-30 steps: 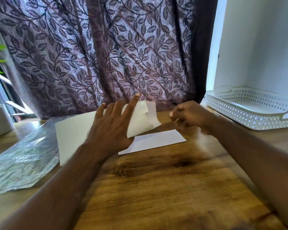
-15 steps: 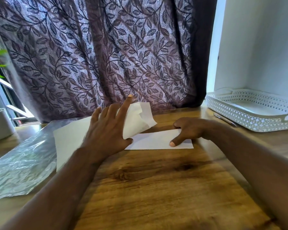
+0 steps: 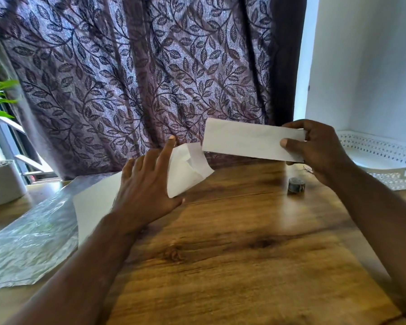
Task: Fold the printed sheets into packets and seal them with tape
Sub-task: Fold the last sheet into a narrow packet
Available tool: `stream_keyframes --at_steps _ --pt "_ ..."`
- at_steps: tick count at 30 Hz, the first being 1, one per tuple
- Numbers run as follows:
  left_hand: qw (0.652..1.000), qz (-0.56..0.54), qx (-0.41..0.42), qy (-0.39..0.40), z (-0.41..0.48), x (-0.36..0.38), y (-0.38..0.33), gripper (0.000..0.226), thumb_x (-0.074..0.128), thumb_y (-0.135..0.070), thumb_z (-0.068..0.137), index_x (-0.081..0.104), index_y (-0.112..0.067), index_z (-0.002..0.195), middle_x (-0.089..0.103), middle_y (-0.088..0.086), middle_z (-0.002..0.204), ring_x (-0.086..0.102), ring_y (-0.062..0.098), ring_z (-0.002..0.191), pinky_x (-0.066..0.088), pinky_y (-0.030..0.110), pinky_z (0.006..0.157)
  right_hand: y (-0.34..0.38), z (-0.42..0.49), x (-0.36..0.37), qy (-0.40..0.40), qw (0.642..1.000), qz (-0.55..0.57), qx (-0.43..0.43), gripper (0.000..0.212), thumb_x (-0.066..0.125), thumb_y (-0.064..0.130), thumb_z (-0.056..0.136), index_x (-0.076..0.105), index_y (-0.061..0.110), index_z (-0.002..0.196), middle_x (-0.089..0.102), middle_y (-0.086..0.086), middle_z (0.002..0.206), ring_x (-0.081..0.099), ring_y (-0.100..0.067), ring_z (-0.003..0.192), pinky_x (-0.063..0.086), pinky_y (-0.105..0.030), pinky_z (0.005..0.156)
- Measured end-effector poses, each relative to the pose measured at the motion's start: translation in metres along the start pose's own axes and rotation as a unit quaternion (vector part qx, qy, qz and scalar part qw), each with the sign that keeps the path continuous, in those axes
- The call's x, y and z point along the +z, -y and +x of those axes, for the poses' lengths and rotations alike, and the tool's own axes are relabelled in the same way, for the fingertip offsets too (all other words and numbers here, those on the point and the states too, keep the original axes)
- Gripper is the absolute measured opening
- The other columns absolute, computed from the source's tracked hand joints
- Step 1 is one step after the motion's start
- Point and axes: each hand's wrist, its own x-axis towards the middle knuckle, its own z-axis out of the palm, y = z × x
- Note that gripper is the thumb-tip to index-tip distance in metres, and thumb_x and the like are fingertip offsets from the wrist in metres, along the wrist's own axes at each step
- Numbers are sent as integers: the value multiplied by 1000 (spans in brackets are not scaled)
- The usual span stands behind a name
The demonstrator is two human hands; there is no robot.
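Above table (image 3: 244, 242): packet (image 3: 244, 141) lengthwise left-right, right hand (image 3: 319, 148) pinching; left hand (image 3: 145, 184) spread on sheets (image 3: 94, 202).

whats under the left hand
The left hand presses on white sheets lying on the wooden table; their right end curls up beside the index finger. The palm hides the sheets' middle, so any fold there cannot be seen.

Purple leaf-patterned curtain (image 3: 138, 78) — white packet (image 3: 249, 143), wood-grain table (image 3: 232, 254).
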Motion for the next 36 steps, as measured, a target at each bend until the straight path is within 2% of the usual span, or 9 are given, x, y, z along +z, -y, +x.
stream_keyframes --at_steps 9,14,16,19,23,25,27,32,36 --pt "1000 11 -2 22 -2 6 2 135 68 -79 56 -2 -28 159 36 10 146 42 36 130 25 62 114 2 -8 15 69 997 -26 -6 32 80 -1 79 68 9 107 75 -7 90 73 -15 76 61 -32 65" --pt "999 11 19 27 -4 9 -7 131 69 -77 56 4 -29 158 38 5 144 42 32 129 29 59 113 6 -19 35 122 992 -17 31 18 56 -2 98 68 3 111 70 -13 96 69 -6 69 54 -18 53" --pt "999 7 29 24 -4 8 -12 127 69 -77 57 7 -29 158 37 2 144 42 29 128 29 55 113 5 -24 45 131 991 -23 33 21 55 0 98 71 11 107 71 -9 94 66 -12 78 55 -19 63" --pt "998 -7 52 19 -5 6 -25 117 67 -77 60 18 -29 154 37 -2 142 42 24 127 29 50 112 1 -32 59 112 992 -59 21 8 73 9 88 75 16 93 76 -4 87 72 -22 81 59 -38 78" --pt "997 -14 76 24 -7 8 -44 108 64 -74 63 22 -29 152 37 -5 143 41 21 128 28 46 111 6 -45 80 105 992 -57 27 21 86 18 77 73 13 93 77 -4 80 75 -22 73 62 -39 59" --pt "997 -13 76 18 -6 9 -47 106 63 -72 64 24 -27 151 38 -5 143 41 21 128 29 46 111 8 -49 85 109 991 -70 33 17 83 25 82 71 15 90 74 1 71 66 -13 54 51 -32 43" --pt "998 -17 61 10 -6 6 -45 104 63 -69 63 26 -26 151 40 -3 142 42 23 127 30 48 110 10 -49 83 104 992 -68 39 12 76 27 89 72 16 87 71 5 64 55 -7 46 42 -27 41" --pt "999 -32 10 -15 -6 1 -34 100 64 -64 61 30 -26 147 43 -2 137 47 27 121 35 50 107 22 -49 67 128 990 2 51 9 64 10 96 72 10 100 78 -1 88 63 -22 53 38 -26 40" --pt "999 -39 -1 -17 -6 -2 -34 98 62 -62 63 28 -27 148 43 -3 136 46 26 121 39 50 101 28 -61 79 237 968 27 81 23 59 7 98 74 14 114 79 -2 97 68 -32 54 41 -24 36"
